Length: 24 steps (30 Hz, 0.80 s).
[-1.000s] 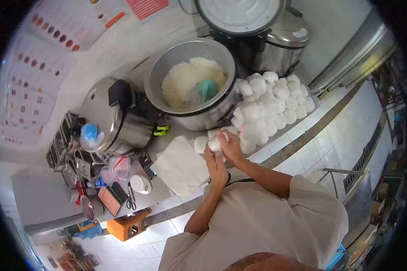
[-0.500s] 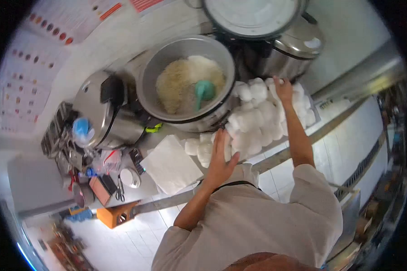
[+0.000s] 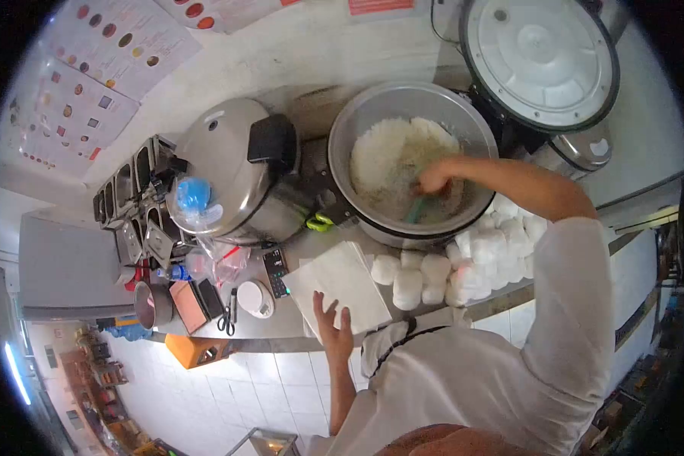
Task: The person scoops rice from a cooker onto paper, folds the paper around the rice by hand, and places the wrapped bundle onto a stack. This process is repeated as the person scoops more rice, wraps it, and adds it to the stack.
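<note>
The right hand [image 3: 435, 179] is closed round the handle of a green paddle [image 3: 416, 210], whose blade is dug into the white rice [image 3: 380, 156] just below the fist - all inside the wide steel pot [image 3: 391, 90]. Nearer the body, white wrapped balls [image 3: 433, 268] crowd the pot's base. Well apart, the left hand [image 3: 334, 328] is open, fingers spread, at the near edge of a paper stack [image 3: 342, 283]

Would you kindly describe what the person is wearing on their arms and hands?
Both the left hand and right hand are bare, with no gloves or watch visible. A loose pale short sleeve covers the right upper arm; a thin dark cord crosses the chest.
</note>
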Tool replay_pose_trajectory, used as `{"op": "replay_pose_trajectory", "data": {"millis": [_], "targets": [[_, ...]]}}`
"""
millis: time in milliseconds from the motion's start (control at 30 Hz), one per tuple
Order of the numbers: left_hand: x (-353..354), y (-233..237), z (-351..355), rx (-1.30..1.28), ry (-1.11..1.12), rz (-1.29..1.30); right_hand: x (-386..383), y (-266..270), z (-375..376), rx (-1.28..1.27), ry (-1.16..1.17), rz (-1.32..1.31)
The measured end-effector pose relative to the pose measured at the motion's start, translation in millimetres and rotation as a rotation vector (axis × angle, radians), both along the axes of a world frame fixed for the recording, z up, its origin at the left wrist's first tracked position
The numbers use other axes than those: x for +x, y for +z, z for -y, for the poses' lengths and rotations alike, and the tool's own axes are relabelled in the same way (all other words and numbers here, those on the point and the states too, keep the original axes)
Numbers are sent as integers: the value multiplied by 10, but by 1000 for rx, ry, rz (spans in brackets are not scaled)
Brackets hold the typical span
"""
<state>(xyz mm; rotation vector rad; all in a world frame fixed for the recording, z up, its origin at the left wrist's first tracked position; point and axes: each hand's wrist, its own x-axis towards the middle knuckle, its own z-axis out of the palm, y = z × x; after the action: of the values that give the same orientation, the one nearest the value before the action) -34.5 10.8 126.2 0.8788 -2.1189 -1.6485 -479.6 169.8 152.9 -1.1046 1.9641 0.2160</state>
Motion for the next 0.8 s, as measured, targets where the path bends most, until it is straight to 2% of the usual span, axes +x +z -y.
{"op": "replay_pose_trajectory", "data": {"millis": [33, 67, 100, 167, 267, 333, 433, 467, 533, 600, 667, 800], "targets": [[-69, 0, -22, 22, 6, -27, 22, -137, 70, 159, 33, 15], [-134, 2, -54, 59, 5, -69, 129, -98, 95, 261, -58, 46], [-210, 12, -79, 123, 8, -79, 245, 114, 110, 306, -297, 63], [-417, 165, -120, 198, -58, -81, 302, 426, 166, 341, -455, -1], [-761, 253, -135, 159, -186, -131, 28, 727, 114, 390, -49, -275], [-1057, 271, -133, -69, -206, -140, -106, 869, -141, -147, -111, -524], [-1452, 323, -67, -290, -155, -197, -219, 994, -82, -319, -219, -785], [-1549, 333, -63, -340, -128, -222, -316, 897, -59, -340, -239, -856], [-1632, 338, -7, -246, -138, -277, -484, 432, 8, -374, -284, -988], [-1659, 346, 48, -220, -140, -242, -390, 174, 125, -338, -185, -927], [-1659, 302, 109, -246, -172, -196, -303, -79, 222, -408, -138, -871], [-1607, 364, 188, -282, -225, -118, 179, 151, 184, -332, -100, -547]]}}
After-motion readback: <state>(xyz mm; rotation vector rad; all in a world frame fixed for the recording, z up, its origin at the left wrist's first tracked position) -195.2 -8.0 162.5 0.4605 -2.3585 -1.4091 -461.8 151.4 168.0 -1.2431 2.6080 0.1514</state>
